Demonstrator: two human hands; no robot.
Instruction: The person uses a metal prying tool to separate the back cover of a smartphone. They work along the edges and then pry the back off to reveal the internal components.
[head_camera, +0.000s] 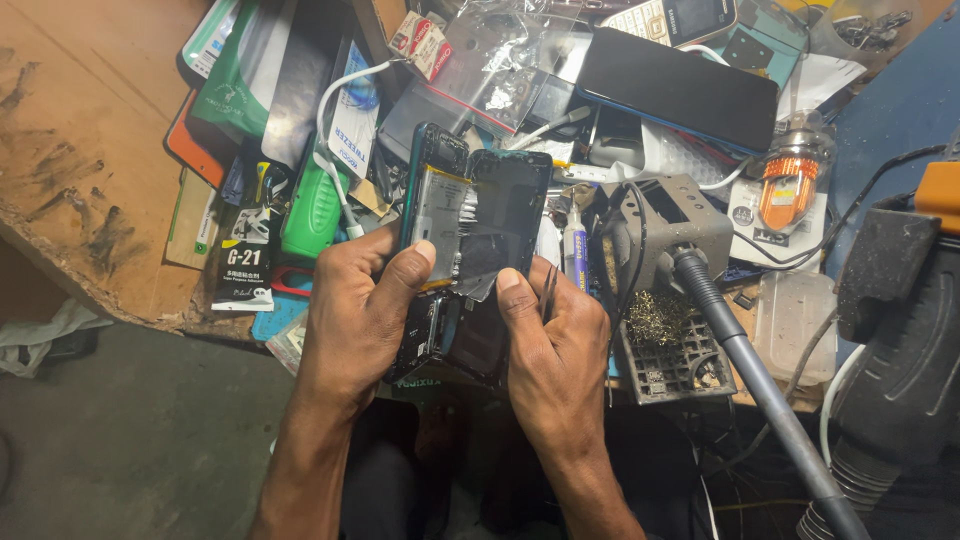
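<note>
My left hand (358, 312) grips an opened smartphone body (437, 200) with its battery and insides showing, thumb pressed on its lower edge. My right hand (553, 345) holds the detached black screen panel (503, 215) against the phone's right side, thumb on the panel. Thin black tweezers (549, 288) are tucked between the right hand's fingers. Both hands hover over the front edge of a cluttered wooden workbench (70, 150).
A soldering stand with brass wool (660, 320) and a grey hose (745, 370) sits right of my hands. A black phone (675, 88), a keypad phone (672, 18), a green tool (312, 210), a glue tube (574, 250) and plastic bags crowd the bench.
</note>
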